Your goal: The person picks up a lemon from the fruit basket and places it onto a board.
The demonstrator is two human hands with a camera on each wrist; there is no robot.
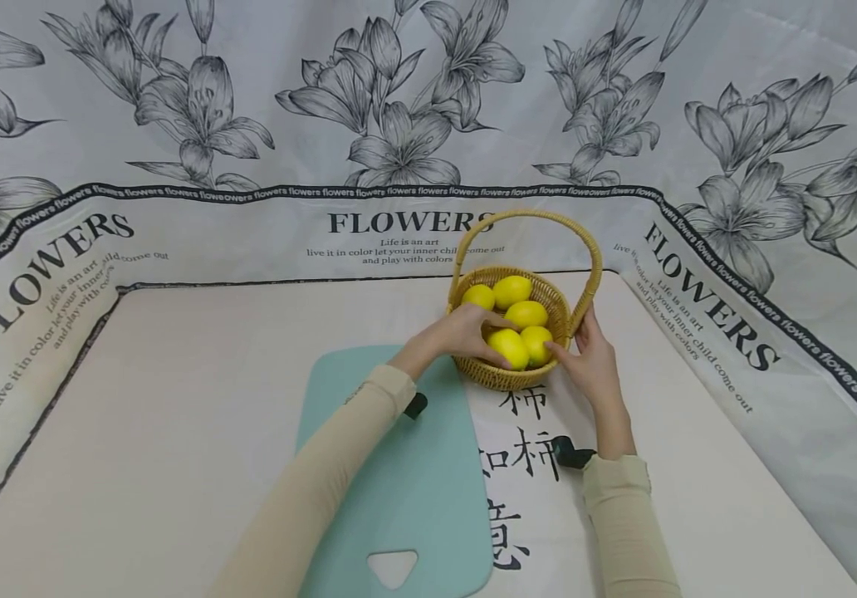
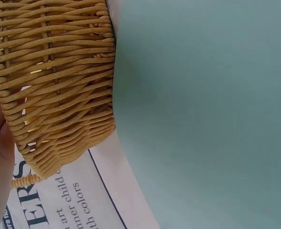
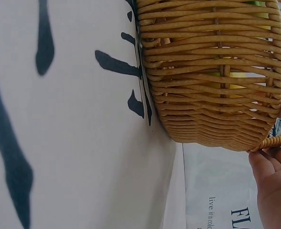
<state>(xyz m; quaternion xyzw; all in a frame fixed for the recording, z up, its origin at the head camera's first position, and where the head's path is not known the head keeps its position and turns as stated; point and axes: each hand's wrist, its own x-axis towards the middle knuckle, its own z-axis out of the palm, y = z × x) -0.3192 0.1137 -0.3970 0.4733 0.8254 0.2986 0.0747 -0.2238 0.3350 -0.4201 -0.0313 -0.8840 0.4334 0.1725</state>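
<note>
Five lemons sit in a wicker basket, which stands on the pale table. The left hand reaches over the rim, thumb and fingers curled about the front-left lemon; the right hand grips the basket's side by the handle. Just beside the basket lies a green board, with black characters to its right.

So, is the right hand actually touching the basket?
Touching: the right wrist view shows the right hand with fingers against the basket at the base of its handle.
</note>
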